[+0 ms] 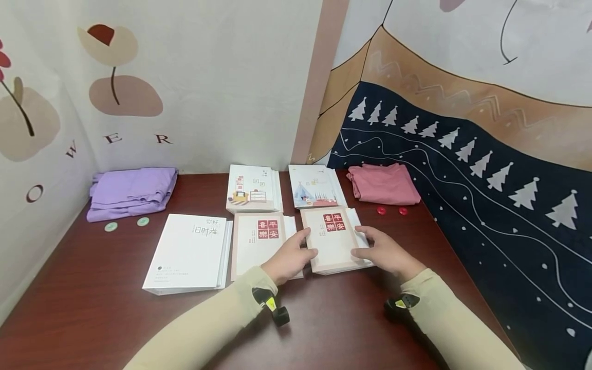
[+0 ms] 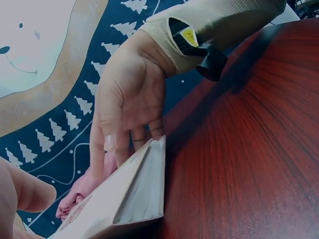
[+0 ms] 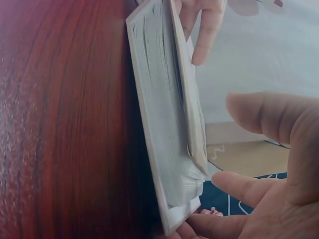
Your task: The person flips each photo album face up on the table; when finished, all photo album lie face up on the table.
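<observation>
A white-and-beige photo album (image 1: 329, 246) with four red character squares lies at the right of the front row. My left hand (image 1: 290, 255) is at its left side, thumb raised over the cover, fingers at the edge. At the opposite side is my right hand (image 1: 386, 252); in the right wrist view its thumb (image 3: 259, 114) stands off the cover while lower fingers reach the bottom cover's edge. White page edges of the album (image 3: 164, 109) show between its covers. A matching album (image 1: 247, 257) lies just left, partly hidden by my left hand.
A larger white album (image 1: 185, 257) lies at the front left. Two illustrated albums (image 1: 252, 198) (image 1: 314, 190) form the back row. Folded purple cloth (image 1: 131, 190) with green buttons (image 1: 143, 221) is left; pink cloth (image 1: 384, 182) with red buttons (image 1: 381, 210) is right. Printed curtains border the table.
</observation>
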`<state>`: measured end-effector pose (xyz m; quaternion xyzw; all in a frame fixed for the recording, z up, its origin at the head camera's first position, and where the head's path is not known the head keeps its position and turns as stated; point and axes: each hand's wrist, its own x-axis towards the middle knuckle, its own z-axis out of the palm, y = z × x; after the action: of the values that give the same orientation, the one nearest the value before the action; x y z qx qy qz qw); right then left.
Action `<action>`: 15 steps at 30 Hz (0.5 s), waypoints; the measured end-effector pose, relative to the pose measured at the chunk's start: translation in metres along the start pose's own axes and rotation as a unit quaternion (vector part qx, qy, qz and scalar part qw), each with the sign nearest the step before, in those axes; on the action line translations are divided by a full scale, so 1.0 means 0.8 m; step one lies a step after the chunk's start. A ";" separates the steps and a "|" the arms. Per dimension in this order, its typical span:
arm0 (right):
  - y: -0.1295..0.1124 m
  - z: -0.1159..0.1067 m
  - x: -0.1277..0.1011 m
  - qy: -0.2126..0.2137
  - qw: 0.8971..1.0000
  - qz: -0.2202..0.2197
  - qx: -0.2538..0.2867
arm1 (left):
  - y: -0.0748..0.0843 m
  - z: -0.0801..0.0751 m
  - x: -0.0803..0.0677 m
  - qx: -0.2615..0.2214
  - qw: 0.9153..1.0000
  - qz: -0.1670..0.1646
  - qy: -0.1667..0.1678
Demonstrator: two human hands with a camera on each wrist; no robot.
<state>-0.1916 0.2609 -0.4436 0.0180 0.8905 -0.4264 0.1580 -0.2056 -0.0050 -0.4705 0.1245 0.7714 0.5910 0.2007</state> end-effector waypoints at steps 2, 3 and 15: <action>-0.002 0.001 0.000 0.004 1.000 -0.007 0.000 | 0.002 -0.002 -0.002 0.005 1.000 -0.003 -0.001; -0.003 0.001 0.000 0.007 1.000 -0.009 0.000 | 0.004 -0.003 -0.002 0.004 1.000 -0.003 -0.004; -0.016 -0.023 0.003 0.038 0.997 -0.052 -0.038 | 0.040 -0.076 -0.047 0.093 0.994 0.042 0.031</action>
<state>-0.2009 0.2670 -0.4239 -0.0181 0.9109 -0.3992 0.1026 -0.2014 -0.0648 -0.4204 0.1568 0.8231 0.5278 0.1392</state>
